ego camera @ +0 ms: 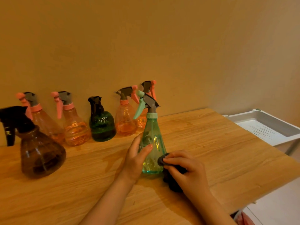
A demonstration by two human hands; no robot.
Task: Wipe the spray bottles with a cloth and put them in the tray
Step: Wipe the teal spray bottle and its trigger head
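Here, right hand presses cloth against bottle.

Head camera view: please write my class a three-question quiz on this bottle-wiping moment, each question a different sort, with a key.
1. True or false: the white tray already holds a bottle.
2. Which hand presses the dark cloth against the teal bottle? A) left hand B) right hand
3. Fill in: the spray bottles by the wall with pink triggers number ____.

Key
1. False: nothing lies in it.
2. B; the left hand steadies the bottle upright on the wooden table.
3. Four.
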